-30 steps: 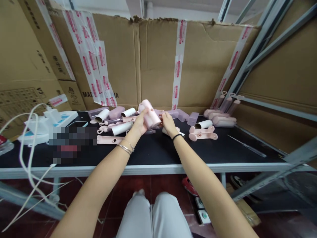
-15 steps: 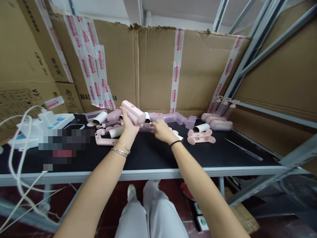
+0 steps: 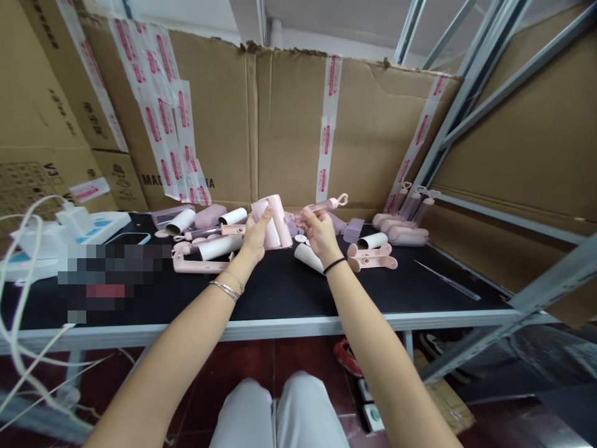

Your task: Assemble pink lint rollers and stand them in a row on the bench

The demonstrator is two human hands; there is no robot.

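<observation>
My left hand [image 3: 255,236] is closed round a pale pink roller cover [image 3: 276,219], held just above the black tabletop [image 3: 280,286]. My right hand [image 3: 318,231] pinches a pink handle with a heart-shaped end [image 3: 326,204] and holds it level, its near end close to the cover. A white paper roll [image 3: 308,257] lies on the table just below my right wrist. More white rolls [image 3: 217,247] and pink handles [image 3: 198,266] lie to the left of my left hand.
A pink holder with a white roll [image 3: 373,252] lies to the right, finished pink rollers [image 3: 401,231] beyond it by the metal rack [image 3: 466,81]. Cardboard walls [image 3: 289,130] close off the back. White cables [image 3: 28,298], a phone [image 3: 128,238] and a power strip sit at the left.
My left hand turned the pink cover and brought it right, toward the middle. My right hand picked the heart-ended handle off the table and raised it beside the cover.
</observation>
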